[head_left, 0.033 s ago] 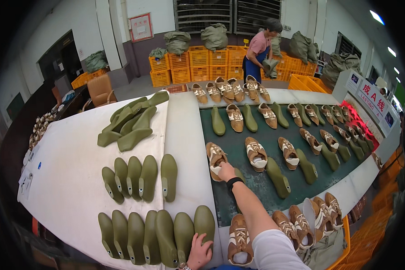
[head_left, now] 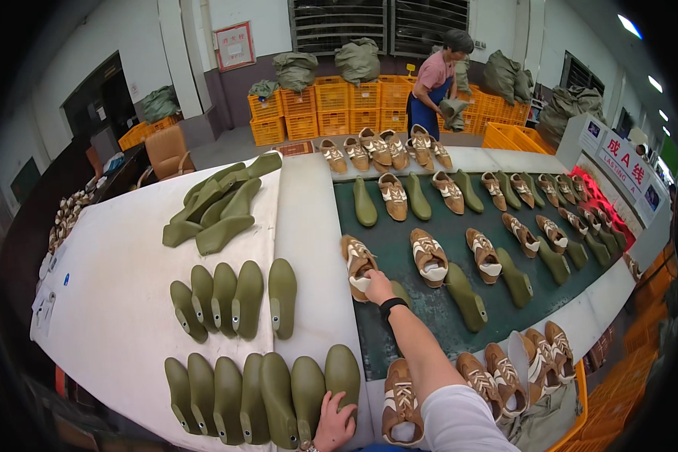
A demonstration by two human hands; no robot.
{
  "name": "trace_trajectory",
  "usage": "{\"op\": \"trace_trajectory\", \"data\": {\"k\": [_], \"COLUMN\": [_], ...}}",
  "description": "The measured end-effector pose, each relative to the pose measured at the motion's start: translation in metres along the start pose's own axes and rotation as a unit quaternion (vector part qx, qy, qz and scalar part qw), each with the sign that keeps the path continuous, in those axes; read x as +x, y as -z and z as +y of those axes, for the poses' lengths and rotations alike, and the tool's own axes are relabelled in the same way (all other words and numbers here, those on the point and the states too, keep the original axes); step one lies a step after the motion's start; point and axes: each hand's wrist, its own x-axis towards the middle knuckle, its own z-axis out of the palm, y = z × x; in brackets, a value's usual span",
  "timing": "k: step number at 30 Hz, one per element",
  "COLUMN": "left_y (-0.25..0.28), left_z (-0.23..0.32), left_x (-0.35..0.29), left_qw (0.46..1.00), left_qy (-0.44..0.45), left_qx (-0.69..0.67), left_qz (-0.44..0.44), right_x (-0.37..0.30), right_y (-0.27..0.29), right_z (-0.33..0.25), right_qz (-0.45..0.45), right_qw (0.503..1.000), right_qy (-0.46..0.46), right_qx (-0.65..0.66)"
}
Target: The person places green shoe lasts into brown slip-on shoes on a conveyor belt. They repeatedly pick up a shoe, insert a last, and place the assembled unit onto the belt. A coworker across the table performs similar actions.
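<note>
My right hand [head_left: 379,287] grips a brown-and-white sneaker [head_left: 358,260] by its heel opening, at the near left corner of the dark green belt. Partly hidden by that hand and forearm, a green shoe last [head_left: 399,292] lies beside the sneaker. At the lower edge my left hand [head_left: 334,422] has its fingers curled around the low end of another green last [head_left: 342,371]. This one stands at the right end of the front row of lasts [head_left: 228,395]. Just right of my left hand, a laced sneaker [head_left: 401,399] rests on the pale table edge.
More green lasts form a second row [head_left: 236,297] and a heap [head_left: 222,200] on the white cloth [head_left: 120,264]. Sneakers and lasts alternate along the belt [head_left: 399,339]. A co-worker [head_left: 433,83] stands beyond, before stacked orange crates [head_left: 346,98]. An orange bin [head_left: 578,399] sits at near right.
The sneaker in my right hand has shifted very slightly to the left and away from me. My left hand stays on its last.
</note>
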Motion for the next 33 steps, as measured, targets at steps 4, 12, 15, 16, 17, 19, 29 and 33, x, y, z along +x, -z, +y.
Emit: {"op": "trace_trajectory", "data": {"k": [4, 12, 15, 16, 17, 19, 29, 33], "left_y": [0.0, -0.005, -0.005, -0.006, -0.006, -0.007, 0.005, 0.006], "left_z": [-0.002, -0.013, -0.013, -0.013, -0.014, -0.015, 0.006, 0.009], "left_x": [0.001, 0.0, 0.0, 0.0, 0.0, 0.0, 0.008, 0.014], "left_qw": [1.0, 1.0, 1.0, 1.0, 1.0, 1.0, 0.999, 0.999], "left_qy": [-0.001, -0.004, -0.009, -0.008, -0.004, -0.005, 0.013, 0.03], "left_qx": [-0.014, -0.019, -0.016, -0.016, -0.015, -0.007, -0.002, 0.001], "left_qz": [-0.013, -0.023, -0.024, -0.022, -0.019, -0.02, -0.029, -0.037], "right_x": [-0.012, -0.096, -0.118, -0.119, -0.116, -0.1, 0.022, 0.032], "right_y": [0.001, 0.093, 0.102, 0.101, 0.099, 0.094, 0.062, 0.047], "right_z": [0.017, 0.038, 0.044, 0.045, 0.046, 0.048, 0.053, 0.054], "right_qz": [0.012, -0.144, -0.185, -0.184, -0.192, -0.122, 0.025, -0.006], "right_qw": [0.995, 0.967, 0.958, 0.96, 0.958, 0.975, 0.974, 0.968], "right_qy": [0.067, -0.071, -0.111, -0.109, -0.123, -0.123, -0.224, -0.25], "right_qx": [0.078, -0.197, -0.189, -0.178, -0.172, -0.136, -0.031, -0.034]}}
